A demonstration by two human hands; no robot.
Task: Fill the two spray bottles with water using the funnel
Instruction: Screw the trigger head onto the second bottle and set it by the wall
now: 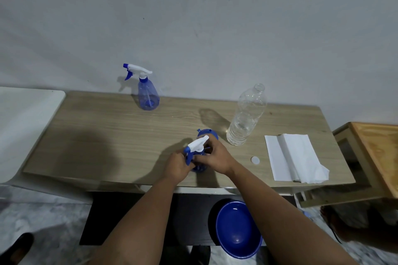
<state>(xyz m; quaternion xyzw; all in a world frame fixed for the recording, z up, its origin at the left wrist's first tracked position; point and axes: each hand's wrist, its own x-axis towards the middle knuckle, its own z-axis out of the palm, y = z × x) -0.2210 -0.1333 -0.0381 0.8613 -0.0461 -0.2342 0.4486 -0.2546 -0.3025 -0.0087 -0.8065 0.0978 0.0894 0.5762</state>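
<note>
The near spray bottle [197,157] sits at the centre of the frame on the front part of the desk [107,135], mostly hidden by my two hands. My left hand [177,166] is wrapped around its blue body from the left, and my right hand [217,157] is closed around the neck just under the white trigger head [198,143], which tilts up and to the right. Both hands are clamped on this bottle, their fingers meeting at its collar.

Just behind the bottle, partly covered by the trigger head and my right hand, I can see the rim of the blue funnel [207,132] resting on the desk.

The second spray bottle [147,92] stands upright toward the upper left of the desk, near the wall, its trigger head on and its nozzle pointing left. It is well apart from my hands.

Right of centre stands the clear water bottle [246,116], uncapped, with water in its lower part. Its small white cap [255,160] lies on the desk in front of it, between my right wrist and a folded white paper towel [295,158] at the right end of the desk.

Below the desk edge, at lower centre, a blue bowl [238,229] shows between my forearms.
</note>
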